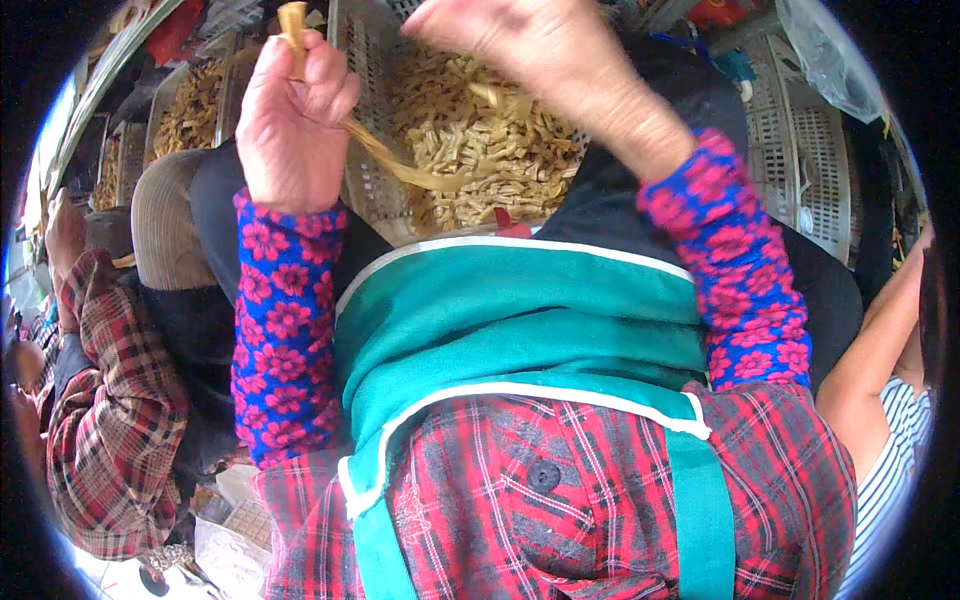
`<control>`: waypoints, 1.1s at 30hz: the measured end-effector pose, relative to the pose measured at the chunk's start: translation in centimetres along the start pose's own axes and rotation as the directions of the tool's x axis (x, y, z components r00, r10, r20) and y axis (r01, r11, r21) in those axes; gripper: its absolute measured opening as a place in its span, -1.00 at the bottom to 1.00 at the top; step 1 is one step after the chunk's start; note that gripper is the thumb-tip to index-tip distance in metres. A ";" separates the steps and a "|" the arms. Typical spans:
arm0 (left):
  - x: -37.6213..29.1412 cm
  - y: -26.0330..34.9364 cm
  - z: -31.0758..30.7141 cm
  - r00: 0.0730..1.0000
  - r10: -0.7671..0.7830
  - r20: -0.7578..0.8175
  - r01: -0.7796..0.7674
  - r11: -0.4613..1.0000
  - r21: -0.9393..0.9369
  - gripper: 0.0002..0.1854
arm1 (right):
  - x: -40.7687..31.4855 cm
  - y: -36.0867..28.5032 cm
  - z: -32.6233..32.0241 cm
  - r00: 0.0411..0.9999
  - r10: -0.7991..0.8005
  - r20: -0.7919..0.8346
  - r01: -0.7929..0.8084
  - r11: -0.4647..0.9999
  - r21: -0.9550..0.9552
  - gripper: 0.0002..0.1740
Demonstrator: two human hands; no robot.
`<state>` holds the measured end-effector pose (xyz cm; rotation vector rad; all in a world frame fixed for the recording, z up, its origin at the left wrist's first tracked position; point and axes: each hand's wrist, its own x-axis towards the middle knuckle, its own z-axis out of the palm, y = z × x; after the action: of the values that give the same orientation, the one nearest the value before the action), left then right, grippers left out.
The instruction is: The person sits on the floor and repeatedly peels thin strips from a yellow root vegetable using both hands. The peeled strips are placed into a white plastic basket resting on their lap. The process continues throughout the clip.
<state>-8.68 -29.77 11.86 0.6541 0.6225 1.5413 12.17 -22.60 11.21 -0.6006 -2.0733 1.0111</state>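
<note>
My left hand (300,127) is closed around a yellowish-brown dried strip (382,154); one thick end sticks up above the fingers and a long tail hangs out to the right. My right hand (525,49) is raised over the far right part of the crate, blurred, with its fingertips partly hard to make out; I cannot tell whether it holds anything. Below both hands lies a heap of short, knotted-looking dried pieces (495,150) in a plastic crate with perforated walls (367,112), between my knees.
A neighbour's corduroy-covered knee (169,217) and plaid sleeve (120,375) are close on the left, near more crates of pieces (191,105). Perforated crates (821,165) stand at the right, beside another person's bare arm (862,375). A clear plastic bag (832,60) hangs at top right.
</note>
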 end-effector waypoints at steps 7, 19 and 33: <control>-2.8 1.8 1.8 0.876 0.145 0.459 -0.083 0.985 -0.153 -0.44 | -2.3 -3.7 0.3 0.873 0.293 0.389 -0.427 0.845 0.322 -0.72; -5.1 0.3 0.0 0.979 -0.198 0.056 0.084 0.632 0.770 -0.75 | -0.9 0.9 -2.8 0.862 -0.417 0.287 0.500 0.792 -0.350 -0.84; -1.8 -4.7 -3.0 0.988 0.014 -0.156 0.069 0.855 0.514 -0.76 | -0.5 1.5 3.9 0.867 0.284 0.409 -0.437 0.827 0.354 -0.46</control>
<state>-7.56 -31.32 6.34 0.9292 1.1871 1.4069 9.60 -23.87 8.13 -0.6332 -1.9446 1.8653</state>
